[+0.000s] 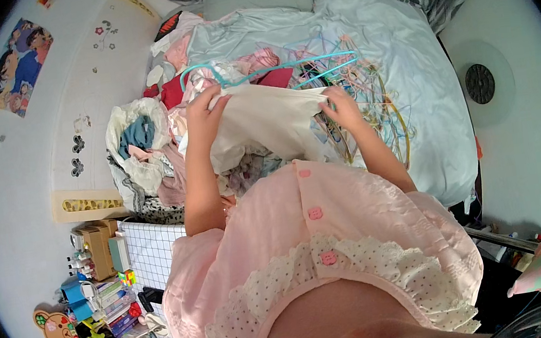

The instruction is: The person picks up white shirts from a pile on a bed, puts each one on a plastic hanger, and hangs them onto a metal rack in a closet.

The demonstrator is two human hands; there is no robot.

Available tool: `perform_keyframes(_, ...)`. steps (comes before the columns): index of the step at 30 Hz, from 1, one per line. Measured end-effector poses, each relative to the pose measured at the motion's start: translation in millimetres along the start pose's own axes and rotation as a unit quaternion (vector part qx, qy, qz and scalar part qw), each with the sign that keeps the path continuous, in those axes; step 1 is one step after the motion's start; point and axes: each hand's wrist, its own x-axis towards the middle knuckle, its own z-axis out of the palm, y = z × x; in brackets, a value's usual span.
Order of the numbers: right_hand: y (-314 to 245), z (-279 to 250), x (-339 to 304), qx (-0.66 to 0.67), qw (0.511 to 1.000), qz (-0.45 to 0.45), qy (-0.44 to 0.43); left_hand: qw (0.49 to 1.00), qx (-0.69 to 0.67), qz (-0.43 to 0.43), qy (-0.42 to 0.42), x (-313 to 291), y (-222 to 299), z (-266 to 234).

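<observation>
A white garment [271, 115] is stretched between my hands above the bed. My left hand [207, 113] is closed on its upper left edge, right beside the neck of a turquoise hanger [259, 73]; whether those fingers also grip the hanger I cannot tell. The hanger lies along the far edge of the cloth, its hook curving to the left and its bar reaching right beyond the garment. My right hand [342, 106] pinches the garment's right edge. The fabric between droops toward me, and its folds hide what sort of garment it is.
Many tangled coloured hangers [378, 90] lie on the pale blue bed sheet [403, 47] at the right. Piled clothes [169, 73] and a white bag of clothes [116, 130] stand at the left. Nearer left, a grid-patterned tabletop [152, 246] carries books [111, 297] and small items.
</observation>
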Motion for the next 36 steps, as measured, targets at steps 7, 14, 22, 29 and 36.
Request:
perform_keyframes(7, 7.8, -33.2, -1.8, -0.002, 0.997, -0.010, 0.075, 0.996, 0.049, 0.018, -0.070, -13.5, -19.3, -6.1)
perform_keyframes(14, -2.5, -41.7, -1.7, 0.109, 0.991, 0.017, 0.070, 0.988, 0.018, -0.012, -0.152, -20.4, -24.3, 6.9)
perform_keyframes(22, -28.8, -56.0, 26.1, 0.152, 0.985, 0.038, -0.070, 0.984, -0.025, 0.021, -0.175, -13.6, -5.6, 27.1)
perform_keyframes(29, -20.3, -57.2, 17.8, 0.023, 0.998, 0.029, 0.054, 0.982, -0.065, -0.060, -0.165, -15.5, -5.6, 19.5)
perform_keyframes(36, -36.1, -73.4, 14.6, 0.208, 0.964, 0.152, -0.060, 0.979, -0.100, -0.080, -0.158, -22.3, -16.6, 15.3)
